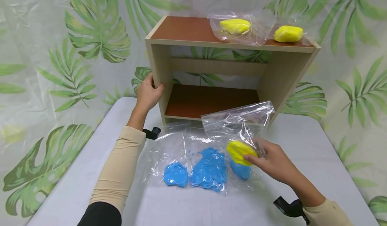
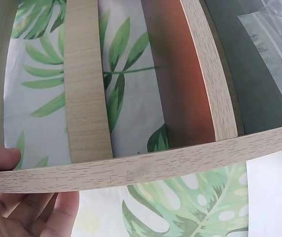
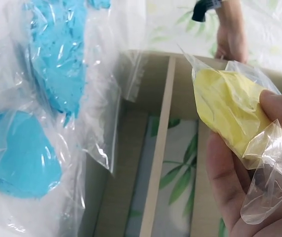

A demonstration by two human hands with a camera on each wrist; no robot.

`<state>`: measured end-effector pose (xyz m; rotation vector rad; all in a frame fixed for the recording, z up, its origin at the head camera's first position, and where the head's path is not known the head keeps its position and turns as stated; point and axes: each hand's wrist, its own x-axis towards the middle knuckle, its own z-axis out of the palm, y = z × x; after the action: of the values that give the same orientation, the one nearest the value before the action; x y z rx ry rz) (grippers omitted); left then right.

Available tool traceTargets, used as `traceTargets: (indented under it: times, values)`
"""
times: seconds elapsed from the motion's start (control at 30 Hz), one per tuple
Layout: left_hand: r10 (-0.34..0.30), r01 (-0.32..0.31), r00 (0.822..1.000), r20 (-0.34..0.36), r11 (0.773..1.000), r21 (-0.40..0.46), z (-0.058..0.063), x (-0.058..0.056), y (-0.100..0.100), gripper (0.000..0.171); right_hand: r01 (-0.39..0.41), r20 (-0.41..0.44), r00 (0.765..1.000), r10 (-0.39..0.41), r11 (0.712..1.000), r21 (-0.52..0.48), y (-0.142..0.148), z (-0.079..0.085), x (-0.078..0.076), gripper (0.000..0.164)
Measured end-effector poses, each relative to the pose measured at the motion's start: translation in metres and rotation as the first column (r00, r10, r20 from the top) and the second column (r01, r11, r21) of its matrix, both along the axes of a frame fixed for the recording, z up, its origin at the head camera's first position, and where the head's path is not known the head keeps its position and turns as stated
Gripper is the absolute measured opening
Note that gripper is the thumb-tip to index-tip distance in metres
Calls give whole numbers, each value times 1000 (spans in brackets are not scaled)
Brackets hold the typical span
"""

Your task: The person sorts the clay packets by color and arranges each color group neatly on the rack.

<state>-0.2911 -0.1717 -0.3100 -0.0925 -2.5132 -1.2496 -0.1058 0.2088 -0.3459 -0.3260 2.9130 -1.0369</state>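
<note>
My left hand [image 1: 148,93] grips the left side panel of a small wooden shelf [image 1: 157,81]; in the left wrist view the thumb lies on the inner face and the fingers on the outer. My right hand [image 1: 273,160] pinches a clear zip bag holding a lump of yellow clay [image 1: 240,152], held up in front of the shelf. Beneath it, partly covered, is a bag with blue clay [image 1: 242,170]. Two more bags of blue clay lie to its left, a round lump [image 1: 176,174] and a larger spread-out piece [image 1: 209,170].
Two bags with yellow clay lumps, one left [image 1: 235,26] and one right [image 1: 288,34], lie on the shelf's brown top. The lower board [image 1: 208,100] is brown too. A white-covered table [image 1: 305,145] carries everything, with a leaf-patterned sheet [image 1: 99,28] behind.
</note>
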Motion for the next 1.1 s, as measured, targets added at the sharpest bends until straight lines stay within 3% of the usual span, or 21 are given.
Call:
traceTargets:
  times: [0.2, 0.37, 0.6, 0.8, 1.1]
  values:
    - [-8, 7, 1000, 24, 1000, 23, 1, 0, 0, 52, -25, -24, 999, 25, 1000, 7, -4, 6, -3, 61]
    - [-12, 11, 1000, 26, 999, 38, 1, -1, -1, 51, -59, -61, 996, 60, 998, 20, -8, 20, -9, 58]
    - [-10, 9, 1000, 26, 999, 43, 0, -2, -1, 50, -118, -107, 987, 119, 993, 14, -14, 57, -16, 52]
    - [-4, 4, 1000, 14, 999, 39, 0, -1, -1, 51, -213, -187, 959, 215, 977, 29, -26, 94, -22, 50]
    - [8, -8, 1000, 14, 1000, 9, 0, -2, 0, 46, -267, -271, 928, 255, 964, -7, -52, 133, -30, 44]
